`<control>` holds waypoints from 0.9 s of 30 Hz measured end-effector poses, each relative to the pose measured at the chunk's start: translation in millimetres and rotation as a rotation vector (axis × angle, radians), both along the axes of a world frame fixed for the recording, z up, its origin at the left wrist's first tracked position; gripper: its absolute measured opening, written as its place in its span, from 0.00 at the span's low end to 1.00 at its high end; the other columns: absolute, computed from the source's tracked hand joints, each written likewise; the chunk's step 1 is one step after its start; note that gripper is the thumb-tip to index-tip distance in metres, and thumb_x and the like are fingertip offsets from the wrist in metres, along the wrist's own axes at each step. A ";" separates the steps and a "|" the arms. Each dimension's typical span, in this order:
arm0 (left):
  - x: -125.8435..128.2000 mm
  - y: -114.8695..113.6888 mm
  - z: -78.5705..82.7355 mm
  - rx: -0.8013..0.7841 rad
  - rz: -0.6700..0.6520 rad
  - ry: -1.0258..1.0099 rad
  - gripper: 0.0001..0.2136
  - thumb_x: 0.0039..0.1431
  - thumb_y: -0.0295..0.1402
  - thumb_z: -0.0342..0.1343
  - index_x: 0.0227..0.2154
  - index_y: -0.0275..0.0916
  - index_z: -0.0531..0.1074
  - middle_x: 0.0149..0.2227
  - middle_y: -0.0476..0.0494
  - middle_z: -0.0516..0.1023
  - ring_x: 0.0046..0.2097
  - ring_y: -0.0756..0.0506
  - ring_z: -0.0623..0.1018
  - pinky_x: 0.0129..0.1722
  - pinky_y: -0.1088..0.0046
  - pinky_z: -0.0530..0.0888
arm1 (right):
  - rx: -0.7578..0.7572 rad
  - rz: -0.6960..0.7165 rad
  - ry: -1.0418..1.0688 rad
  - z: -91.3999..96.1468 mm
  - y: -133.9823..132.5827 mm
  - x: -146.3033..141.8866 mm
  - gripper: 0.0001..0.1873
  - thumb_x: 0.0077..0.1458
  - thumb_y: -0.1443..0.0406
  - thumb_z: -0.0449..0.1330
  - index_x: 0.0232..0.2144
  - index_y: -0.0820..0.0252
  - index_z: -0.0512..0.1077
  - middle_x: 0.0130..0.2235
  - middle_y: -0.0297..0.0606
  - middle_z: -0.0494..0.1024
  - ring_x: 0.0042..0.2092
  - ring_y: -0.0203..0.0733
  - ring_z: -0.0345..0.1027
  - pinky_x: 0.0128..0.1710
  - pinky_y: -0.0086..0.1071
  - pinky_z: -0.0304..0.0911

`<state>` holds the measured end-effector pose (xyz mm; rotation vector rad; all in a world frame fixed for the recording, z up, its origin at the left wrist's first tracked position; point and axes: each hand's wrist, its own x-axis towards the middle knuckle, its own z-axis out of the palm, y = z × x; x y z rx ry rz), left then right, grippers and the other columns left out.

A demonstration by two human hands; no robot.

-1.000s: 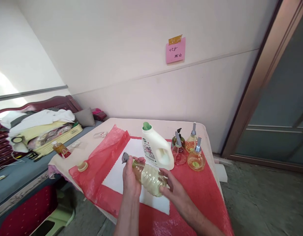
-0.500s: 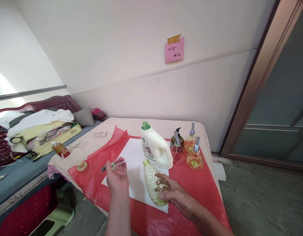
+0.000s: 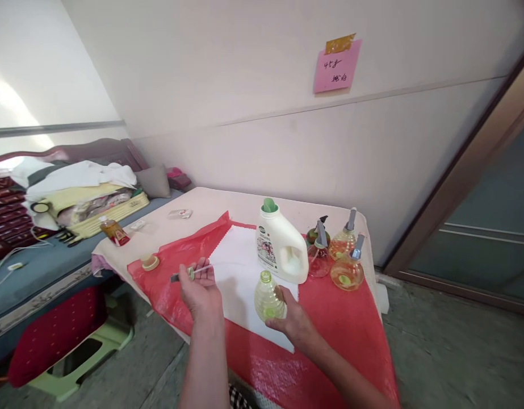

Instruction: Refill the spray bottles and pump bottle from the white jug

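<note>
Between the fingers and thumb of my left hand point(image 3: 201, 287) is a pump head point(image 3: 184, 275) with a grey spout and a thin tube pointing right. My right hand point(image 3: 293, 318) is wrapped round a ribbed yellow-green bottle point(image 3: 268, 298), held nearly upright with its mouth uncapped. The bottle is over a white sheet point(image 3: 238, 261) on red plastic point(image 3: 338, 335). Just behind it stands a large cream detergent jug point(image 3: 283, 244), with something green in its neck. The tube's tip is hard to make out against the white sheet.
At the right stand several pump bottles, among them a pink one point(image 3: 318, 261) and an amber one point(image 3: 347, 275). A round cap point(image 3: 150, 262) lies at the left. Farther left are a brown-liquid bottle point(image 3: 114, 232) and a red-topped stool point(image 3: 59, 335). A pink note point(image 3: 337, 68) hangs on the wall.
My right hand has brought the bottle from a tilt to nearly upright, and the tube's end is now apart from its mouth. The whole view has shifted slightly.
</note>
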<state>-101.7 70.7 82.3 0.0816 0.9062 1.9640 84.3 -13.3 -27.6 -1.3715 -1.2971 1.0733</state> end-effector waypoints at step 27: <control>-33.2 10.2 5.5 -0.017 0.000 -0.127 0.12 0.57 0.42 0.53 0.32 0.37 0.66 0.31 0.45 0.75 0.34 0.49 0.77 0.35 0.74 0.71 | 0.101 -0.587 -0.103 45.8 122.9 -3.1 0.40 0.39 0.53 0.68 0.52 0.66 0.64 0.48 0.50 0.74 0.51 0.56 0.67 0.52 0.42 0.63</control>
